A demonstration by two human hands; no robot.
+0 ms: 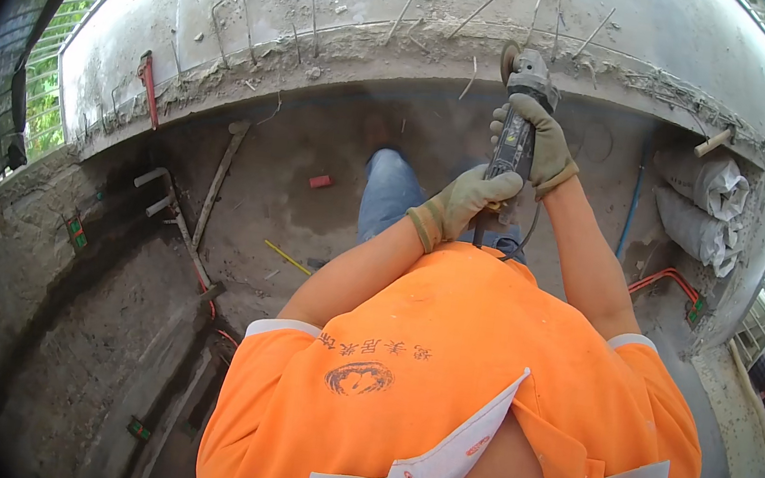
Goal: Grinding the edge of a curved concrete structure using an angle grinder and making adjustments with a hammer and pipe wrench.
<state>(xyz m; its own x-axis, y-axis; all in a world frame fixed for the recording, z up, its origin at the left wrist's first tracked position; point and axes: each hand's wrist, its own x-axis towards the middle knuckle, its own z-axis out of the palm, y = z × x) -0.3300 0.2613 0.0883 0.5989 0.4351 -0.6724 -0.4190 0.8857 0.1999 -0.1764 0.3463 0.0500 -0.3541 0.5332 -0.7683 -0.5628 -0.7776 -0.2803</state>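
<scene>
Both my hands wear grey-green work gloves and grip an angle grinder [515, 143] in front of my body. My right hand [547, 145] wraps round its body just behind the metal gear head. Lower down, my left hand [469, 204] is closed on the rear end, close to the cord. The grinder points away from me, and its round disc [509, 62] stands edge-on at the left of the head. Beyond it is a rough concrete ledge [368, 46] with several thin bent metal rods sticking out. The disc appears near the ledge; I cannot tell whether it touches.
A red-handled tool [148, 91] rests against the ledge at the left. Rolled grey sacks [713, 208] lie in the right corner. Pipes [177, 214] run along the left wall. On the floor are a red block [320, 181] and a yellow stick [288, 257].
</scene>
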